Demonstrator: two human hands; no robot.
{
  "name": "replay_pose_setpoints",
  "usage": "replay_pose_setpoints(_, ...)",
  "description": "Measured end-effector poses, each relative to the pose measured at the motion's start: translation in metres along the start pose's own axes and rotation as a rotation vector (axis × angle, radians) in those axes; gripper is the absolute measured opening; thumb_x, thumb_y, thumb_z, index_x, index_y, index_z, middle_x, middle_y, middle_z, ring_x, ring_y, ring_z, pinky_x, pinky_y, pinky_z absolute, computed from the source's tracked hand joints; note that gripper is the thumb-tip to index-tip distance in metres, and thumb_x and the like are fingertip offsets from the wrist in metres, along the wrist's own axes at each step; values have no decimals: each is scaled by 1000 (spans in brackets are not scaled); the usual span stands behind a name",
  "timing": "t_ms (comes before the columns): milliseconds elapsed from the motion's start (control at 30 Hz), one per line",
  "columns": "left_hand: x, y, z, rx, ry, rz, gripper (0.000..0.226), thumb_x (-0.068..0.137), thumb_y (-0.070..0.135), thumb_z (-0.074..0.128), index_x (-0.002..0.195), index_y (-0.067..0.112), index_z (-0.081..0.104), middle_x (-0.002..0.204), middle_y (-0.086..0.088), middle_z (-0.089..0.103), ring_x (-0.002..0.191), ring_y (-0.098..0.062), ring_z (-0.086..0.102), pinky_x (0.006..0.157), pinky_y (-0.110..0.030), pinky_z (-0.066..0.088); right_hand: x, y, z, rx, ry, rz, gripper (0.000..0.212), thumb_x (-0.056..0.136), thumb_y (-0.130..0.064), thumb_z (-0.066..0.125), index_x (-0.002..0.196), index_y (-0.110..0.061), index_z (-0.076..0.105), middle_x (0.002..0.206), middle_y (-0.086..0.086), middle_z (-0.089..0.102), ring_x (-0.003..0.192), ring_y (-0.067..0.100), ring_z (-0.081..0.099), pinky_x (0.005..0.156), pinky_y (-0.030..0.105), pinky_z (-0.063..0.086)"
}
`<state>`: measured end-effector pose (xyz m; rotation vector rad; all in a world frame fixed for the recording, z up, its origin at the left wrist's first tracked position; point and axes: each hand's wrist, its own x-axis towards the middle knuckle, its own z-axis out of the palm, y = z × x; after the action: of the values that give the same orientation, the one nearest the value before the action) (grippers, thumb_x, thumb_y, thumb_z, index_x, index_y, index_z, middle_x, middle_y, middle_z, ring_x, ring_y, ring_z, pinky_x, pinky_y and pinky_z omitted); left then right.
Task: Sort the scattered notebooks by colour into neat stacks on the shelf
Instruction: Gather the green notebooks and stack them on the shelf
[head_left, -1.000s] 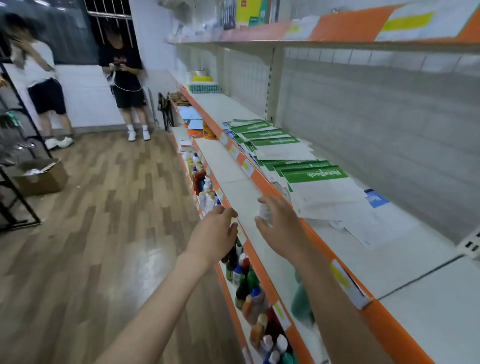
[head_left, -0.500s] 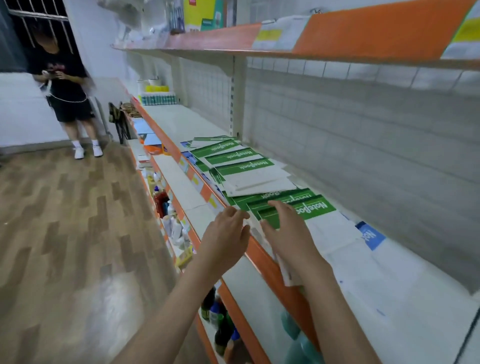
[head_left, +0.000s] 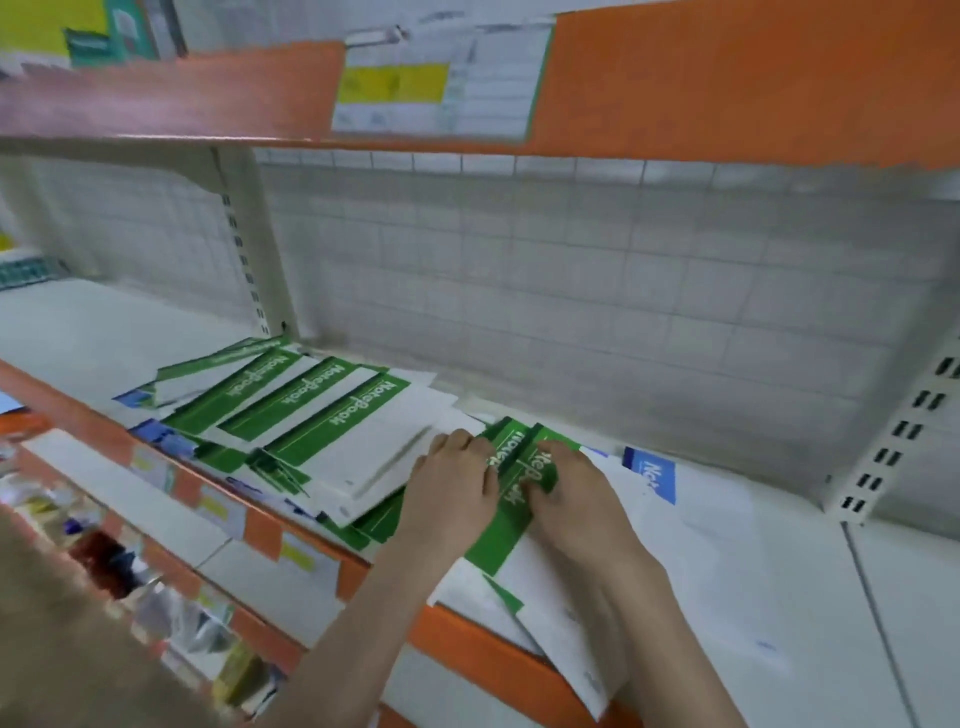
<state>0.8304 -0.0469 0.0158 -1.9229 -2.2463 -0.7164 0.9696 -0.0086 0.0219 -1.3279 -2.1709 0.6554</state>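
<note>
green notebooks (head_left: 332, 415) fanned on the shelf (head_left: 779, 597)
left hand (head_left: 452, 493) and right hand (head_left: 576, 499) lie flat, fingers relaxed, pressing the nearest green notebook (head_left: 511, 512); a blue notebook (head_left: 652, 474) lies just right.

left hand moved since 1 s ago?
Yes. The left hand went forward from over the shelf's orange front edge onto the green notebooks on the shelf.

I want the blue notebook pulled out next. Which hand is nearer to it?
Right. The right hand rests on the green notebooks just left of the blue notebook; the left hand lies farther left.
</note>
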Motion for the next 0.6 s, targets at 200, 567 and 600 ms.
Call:
replay_pose_setpoints(200,26,-12,10,-84,-116,101,29,96,20,41,114,16,63,111,-2,58,106,-17,49,88,-30,46,8,-6,12,-113,119,187,27,91,-21,49,117,-24,57,112,1,64,102,21,59,77,29,46)
replay_pose_setpoints(567,39,-25,32,-607,-259,-55,29,99,17,44,121,19,63,124,4,62,98,-2,54,79,-9,38,12,-22,42,-346,241,372,57,87,-62,45,123,-18,49,122,3,48,114,23,46,81,35,46)
replay_pose_setpoints(600,39,-26,31,-673,-273,-80,31,98,14,42,119,20,64,126,4,61,107,-6,54,88,-16,39,12,-24,44,-348,251,388,63,85,-67,43,122,-17,49,121,4,48,113,23,46,80,36,46)
